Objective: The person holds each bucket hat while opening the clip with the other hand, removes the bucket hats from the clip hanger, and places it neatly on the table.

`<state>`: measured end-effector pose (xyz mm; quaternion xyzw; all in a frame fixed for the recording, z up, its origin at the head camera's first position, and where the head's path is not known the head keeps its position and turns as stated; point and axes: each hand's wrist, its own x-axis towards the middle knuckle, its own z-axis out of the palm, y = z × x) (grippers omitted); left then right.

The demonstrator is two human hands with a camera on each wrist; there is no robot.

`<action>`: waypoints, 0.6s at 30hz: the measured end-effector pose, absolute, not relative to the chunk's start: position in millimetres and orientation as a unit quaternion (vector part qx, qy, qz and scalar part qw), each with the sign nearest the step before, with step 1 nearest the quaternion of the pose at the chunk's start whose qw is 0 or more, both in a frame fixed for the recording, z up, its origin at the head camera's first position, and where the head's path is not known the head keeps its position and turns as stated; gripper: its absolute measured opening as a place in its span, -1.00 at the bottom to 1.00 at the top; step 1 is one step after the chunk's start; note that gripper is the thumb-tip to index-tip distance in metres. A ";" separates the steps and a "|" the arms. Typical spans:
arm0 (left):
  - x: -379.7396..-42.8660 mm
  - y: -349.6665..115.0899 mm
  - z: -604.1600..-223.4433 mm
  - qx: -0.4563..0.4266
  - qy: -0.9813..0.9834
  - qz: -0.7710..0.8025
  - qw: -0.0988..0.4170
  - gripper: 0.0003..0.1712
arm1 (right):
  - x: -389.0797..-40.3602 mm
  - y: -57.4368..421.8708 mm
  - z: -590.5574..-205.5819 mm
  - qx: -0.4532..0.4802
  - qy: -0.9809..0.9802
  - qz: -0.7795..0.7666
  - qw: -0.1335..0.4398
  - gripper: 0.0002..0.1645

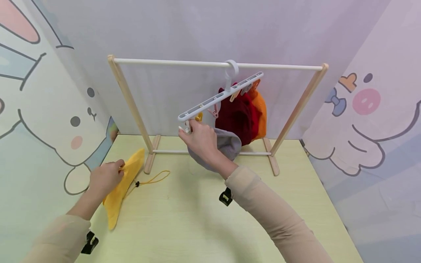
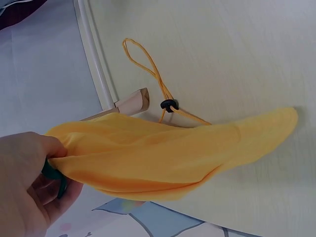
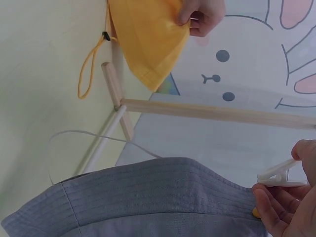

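On the left, my left hand (image 1: 106, 178) pinches a yellow cloth hat (image 1: 124, 184) by its crown, where a bit of green (image 2: 53, 174) shows between the fingers. The hat's yellow cord (image 1: 159, 176) trails onto the table and has a black toggle. My right hand (image 1: 204, 141) pinches a white clip (image 3: 277, 177) at the near end of a white clip hanger (image 1: 218, 96). Beneath that hand hangs a grey hat (image 1: 231, 140), beside a yellow clip (image 1: 198, 117). Dark red (image 1: 231, 115) and orange (image 1: 261, 113) headwear hang further along, with more clips above.
The hanger hooks over the white bar (image 1: 171, 63) of a wooden-legged rack (image 1: 131, 102). The rack's feet (image 1: 149, 160) stand at the back of the pale table (image 1: 197, 219). Cartoon-printed walls (image 1: 49, 109) close in the sides and back.
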<state>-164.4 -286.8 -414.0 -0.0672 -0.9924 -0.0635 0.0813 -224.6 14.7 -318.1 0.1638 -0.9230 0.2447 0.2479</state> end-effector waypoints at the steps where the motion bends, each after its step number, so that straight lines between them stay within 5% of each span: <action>1: -164.1 -285.6 -415.3 -0.068 -0.992 -0.066 0.085 -0.82 | -224.7 14.7 -318.2 0.163 -0.923 0.245 0.248 -0.66; 18: -168.1 -289.6 -443.9 -0.036 -0.994 -0.071 0.076 -0.83 | -224.5 15.3 -319.8 0.166 -0.923 0.246 0.245 -0.66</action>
